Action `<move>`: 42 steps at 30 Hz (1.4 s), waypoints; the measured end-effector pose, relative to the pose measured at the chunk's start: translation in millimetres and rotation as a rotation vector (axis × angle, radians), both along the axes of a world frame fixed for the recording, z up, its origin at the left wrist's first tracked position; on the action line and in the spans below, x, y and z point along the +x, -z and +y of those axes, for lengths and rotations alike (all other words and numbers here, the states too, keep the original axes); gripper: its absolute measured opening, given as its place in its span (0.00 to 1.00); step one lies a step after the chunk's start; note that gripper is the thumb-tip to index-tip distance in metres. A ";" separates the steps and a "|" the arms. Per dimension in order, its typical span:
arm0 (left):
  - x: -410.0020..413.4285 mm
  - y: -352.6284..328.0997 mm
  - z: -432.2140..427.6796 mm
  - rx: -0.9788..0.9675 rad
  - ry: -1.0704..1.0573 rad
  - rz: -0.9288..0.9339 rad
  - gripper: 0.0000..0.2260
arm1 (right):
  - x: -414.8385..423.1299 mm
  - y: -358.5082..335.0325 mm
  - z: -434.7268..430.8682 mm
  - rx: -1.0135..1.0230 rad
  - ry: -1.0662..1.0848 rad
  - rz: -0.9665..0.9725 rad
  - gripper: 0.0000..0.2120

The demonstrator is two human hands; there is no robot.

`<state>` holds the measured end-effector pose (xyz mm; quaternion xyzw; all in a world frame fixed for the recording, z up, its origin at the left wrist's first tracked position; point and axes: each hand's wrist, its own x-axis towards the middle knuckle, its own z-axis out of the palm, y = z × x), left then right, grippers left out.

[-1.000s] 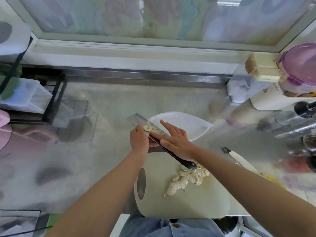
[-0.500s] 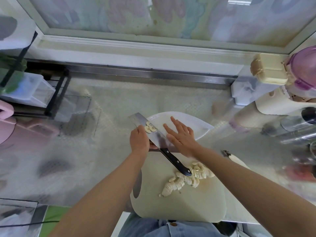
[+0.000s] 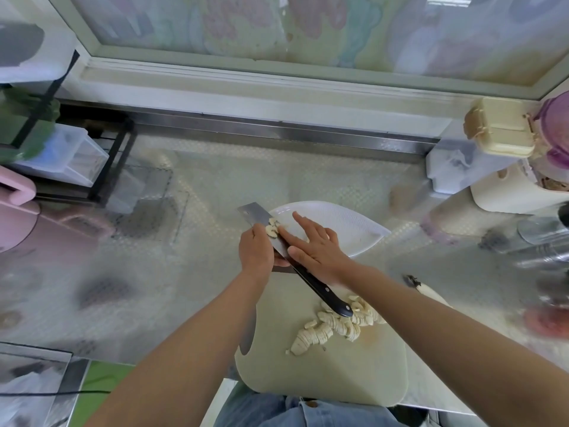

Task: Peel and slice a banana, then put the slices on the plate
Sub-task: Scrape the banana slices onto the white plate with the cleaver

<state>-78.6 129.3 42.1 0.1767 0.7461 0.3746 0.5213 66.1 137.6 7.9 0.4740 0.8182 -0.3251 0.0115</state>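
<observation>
My left hand [image 3: 256,252] grips the middle of a wide knife [image 3: 258,214], whose blade tip reaches over the left rim of the white plate [image 3: 348,224]. The black handle points back at me, free. A few banana slices [image 3: 272,230] lie on the blade near its far end. My right hand [image 3: 318,246] rests flat on the blade with fingers spread, its fingertips right behind those slices. A heap of several more banana slices [image 3: 335,326] lies on the pale cutting board [image 3: 345,374], partly under the handle.
The banana peel [image 3: 426,291] lies on the counter right of the board. Cream and purple containers [image 3: 505,131] and clear jars crowd the right edge. A black rack with a clear box [image 3: 70,158] stands at the left. A window sill runs along the back.
My right hand has slid forward along the blade, bunching the slices toward the far end over the plate rim. My left hand keeps its grip in place.
</observation>
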 end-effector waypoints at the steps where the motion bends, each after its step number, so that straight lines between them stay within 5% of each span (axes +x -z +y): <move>1: -0.7 0.8 -0.1 0.000 -0.003 0.008 0.17 | 2.7 0.8 1.6 -0.001 0.009 -0.035 0.32; 4: -3.0 4.5 0.0 -0.004 0.008 0.051 0.16 | 9.9 1.9 6.8 -0.001 0.049 -0.108 0.32; 13: -2.4 1.8 -2.4 0.002 0.014 -0.007 0.19 | -6.3 -15.6 -1.1 0.081 -0.078 0.083 0.29; 24: 0.0 -0.7 -8.0 0.014 0.018 0.041 0.17 | -2.0 -12.2 3.6 0.021 0.031 -0.124 0.26; 33: 1.4 2.1 -14.7 0.041 0.131 0.094 0.20 | -18.0 -12.3 2.0 0.081 0.003 0.005 0.32; 39: -0.8 -8.2 -15.3 0.007 0.066 0.079 0.17 | -8.4 -5.4 3.7 0.031 0.049 -0.129 0.24; 42: -2.5 -8.1 -14.7 0.001 0.082 0.103 0.17 | -3.1 -6.8 5.2 0.064 0.086 -0.145 0.30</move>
